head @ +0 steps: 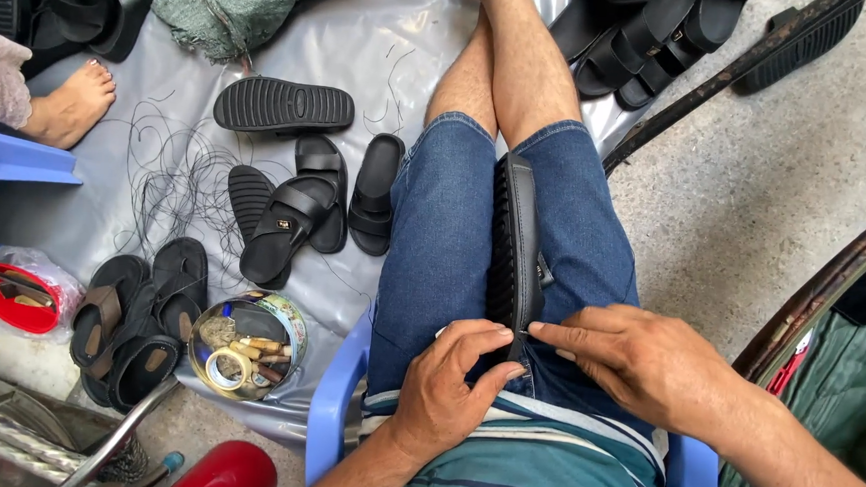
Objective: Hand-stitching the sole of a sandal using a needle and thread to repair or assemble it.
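**Black sandal held on edge between the knees**

A black sandal (515, 244) stands on its side, wedged between the person's thighs in blue denim shorts, its ribbed sole facing the left leg and its smooth strap side facing the right. Its near end is covered by both hands, so what lies at that end cannot be made out.

The left hand (449, 390) curls round the sandal's near end from the sole side, fingers (482, 339) pressed together, thumb underneath. The right hand (646, 362) comes in from the other side, its forefinger and thumb pinching the sandal's edge; whether they also hold a thread or needle is too small to tell.

The person sits on a blue plastic chair (328, 408), mostly hidden by the body. On the grey plastic sheet (405, 51) to the left lie more black sandals (289, 220), a loose black sole (283, 106), tangled dark threads (172, 172) and a round tin (244, 344) of small bits. Another person's bare foot (71, 103) shows at the left edge, the rest cut off.
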